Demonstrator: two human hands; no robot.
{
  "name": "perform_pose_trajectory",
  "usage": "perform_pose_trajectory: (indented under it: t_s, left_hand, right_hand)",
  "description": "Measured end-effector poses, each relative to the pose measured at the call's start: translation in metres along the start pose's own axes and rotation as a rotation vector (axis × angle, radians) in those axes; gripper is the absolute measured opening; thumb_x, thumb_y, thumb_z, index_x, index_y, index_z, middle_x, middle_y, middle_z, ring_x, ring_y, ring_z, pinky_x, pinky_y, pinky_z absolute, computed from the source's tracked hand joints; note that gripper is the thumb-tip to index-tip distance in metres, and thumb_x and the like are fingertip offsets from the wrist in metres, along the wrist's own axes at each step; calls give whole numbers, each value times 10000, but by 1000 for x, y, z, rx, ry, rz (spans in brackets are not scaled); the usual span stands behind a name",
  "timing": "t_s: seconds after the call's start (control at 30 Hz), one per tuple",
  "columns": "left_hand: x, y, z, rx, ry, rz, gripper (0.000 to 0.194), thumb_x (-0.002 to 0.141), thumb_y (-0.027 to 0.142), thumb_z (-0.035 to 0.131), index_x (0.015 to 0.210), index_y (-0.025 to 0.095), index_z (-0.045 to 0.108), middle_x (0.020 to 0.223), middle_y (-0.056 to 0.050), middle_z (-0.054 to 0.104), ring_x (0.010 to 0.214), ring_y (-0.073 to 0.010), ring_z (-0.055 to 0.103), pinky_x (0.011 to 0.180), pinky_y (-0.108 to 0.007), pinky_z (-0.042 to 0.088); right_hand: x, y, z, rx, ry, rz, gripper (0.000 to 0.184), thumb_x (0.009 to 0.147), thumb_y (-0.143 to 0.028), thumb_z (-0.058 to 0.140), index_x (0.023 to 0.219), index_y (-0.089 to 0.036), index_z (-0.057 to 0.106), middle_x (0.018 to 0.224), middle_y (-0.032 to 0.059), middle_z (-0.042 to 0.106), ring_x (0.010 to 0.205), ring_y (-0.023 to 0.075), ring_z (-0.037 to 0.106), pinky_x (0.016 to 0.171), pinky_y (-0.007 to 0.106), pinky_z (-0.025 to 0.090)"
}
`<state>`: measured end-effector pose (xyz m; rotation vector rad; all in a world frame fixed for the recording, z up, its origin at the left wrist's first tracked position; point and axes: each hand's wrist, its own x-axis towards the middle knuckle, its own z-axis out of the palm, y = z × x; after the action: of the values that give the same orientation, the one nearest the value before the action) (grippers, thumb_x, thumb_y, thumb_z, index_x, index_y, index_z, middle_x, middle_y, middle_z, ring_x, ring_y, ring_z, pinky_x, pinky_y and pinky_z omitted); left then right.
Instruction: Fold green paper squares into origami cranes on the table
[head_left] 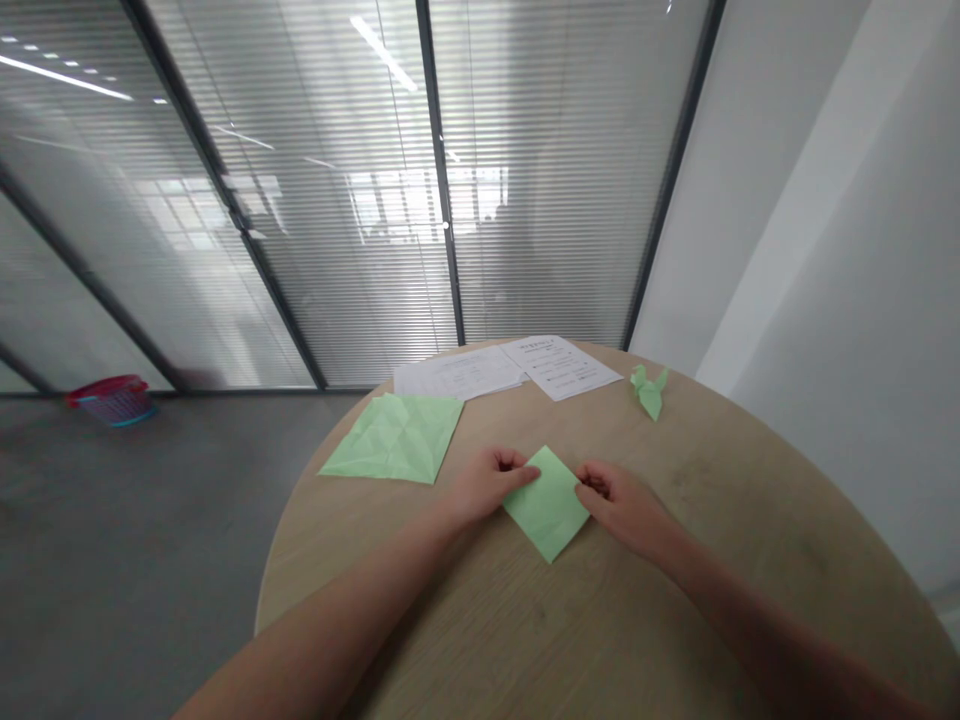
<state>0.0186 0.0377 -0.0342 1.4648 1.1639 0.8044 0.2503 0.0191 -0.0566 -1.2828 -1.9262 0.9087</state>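
Observation:
A small folded square of light green paper [549,510] lies turned like a diamond over the round table, one corner toward me. My left hand [491,483] pinches its upper left edge, thumb on top and fingers curled beneath. At the right corner, my right hand [611,497] has its thumb and curled fingers closed on the paper's edge. Left of my hands rests a larger creased green sheet [397,437]. Farther off to the right stands a small folded green paper figure [649,390], with pointed parts like an origami bird.
Printed white sheets [559,365] and paler white papers [454,373] overlap at the far edge of the round wooden table [600,640]. Behind it is a glass partition with blinds [555,250]. A red and blue basket [112,400] sits on the grey floor at left; a white wall rises at right.

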Motion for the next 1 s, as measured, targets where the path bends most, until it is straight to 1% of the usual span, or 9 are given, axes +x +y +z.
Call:
perform_pose_trajectory:
  t_s: [0.23, 0.37, 0.43, 0.5, 0.57, 0.63, 0.73, 0.87, 1.0]
  left_hand:
    - [-8, 5, 12, 10, -62, -9, 424, 732, 566, 768, 719, 148, 696, 613, 26, 581, 554, -103, 459, 555, -254, 335]
    - [-7, 6, 14, -94, 24, -27, 485, 831, 619, 668, 733, 145, 692, 659, 1, 613, 594, -118, 507, 578, -257, 376]
    - [-6, 6, 13, -165, 80, -26, 473, 878, 608, 622, 859, 147, 728, 769, -24, 670, 670, -139, 577, 620, -264, 437]
    - [-5, 6, 11, -216, 114, 5, 451, 873, 577, 655, 1032, 161, 727, 863, -30, 687, 743, -158, 624, 663, -279, 493]
    - [-4, 5, 9, -255, 98, 63, 503, 828, 531, 741, 1177, 175, 673, 871, -15, 670, 777, -167, 642, 701, -303, 536]
    - [-3, 3, 8, -278, 57, 120, 618, 773, 476, 821, 1276, 187, 606, 797, 24, 624, 763, -164, 640, 730, -323, 556]
    - [-1, 0, 9, -259, 37, 155, 682, 738, 433, 862, 1305, 184, 574, 708, 62, 575, 703, -145, 618, 712, -300, 533]
    - [3, -4, 10, -157, 56, 148, 588, 736, 393, 856, 1222, 159, 622, 736, 27, 640, 658, -132, 604, 623, -253, 458]
    - [3, -3, 8, -79, 93, 142, 476, 781, 344, 803, 1193, 157, 653, 653, 59, 572, 570, -104, 523, 554, -229, 369]
  right_hand:
    - [-1, 0, 7, 29, -17, -12, 108, 856, -236, 524, 800, -203, 610, 725, -3, 624, 650, 152, 541, 570, 237, 390]
    - [0, 2, 6, 65, 28, 17, 145, 883, -307, 546, 838, -205, 640, 709, -5, 635, 653, 164, 566, 556, 234, 408]
    - [1, 5, 4, 95, 62, 30, 166, 889, -336, 545, 848, -206, 642, 721, 2, 651, 669, 174, 589, 571, 243, 434]
    - [3, 7, 3, 146, 95, 41, 180, 891, -354, 543, 861, -207, 641, 755, 16, 675, 694, 186, 616, 603, 260, 468]
    - [5, 9, 2, 203, 127, 67, 195, 895, -372, 536, 871, -208, 637, 781, 30, 693, 711, 197, 639, 621, 275, 491]
    - [6, 11, 2, 236, 147, 117, 209, 904, -393, 532, 885, -211, 635, 789, 39, 703, 705, 203, 652, 597, 276, 492]
    - [6, 12, 4, 281, 144, 159, 234, 913, -428, 543, 926, -215, 640, 803, 46, 719, 704, 214, 673, 568, 282, 500]
    - [6, 12, 9, 366, 88, 116, 292, 890, -472, 613, 1005, -211, 673, 886, 68, 762, 826, 253, 734, 716, 351, 583]
    - [4, 7, 11, 391, 16, 80, 349, 863, -472, 671, 1094, -211, 702, 1050, 95, 791, 947, 284, 748, 827, 410, 605]
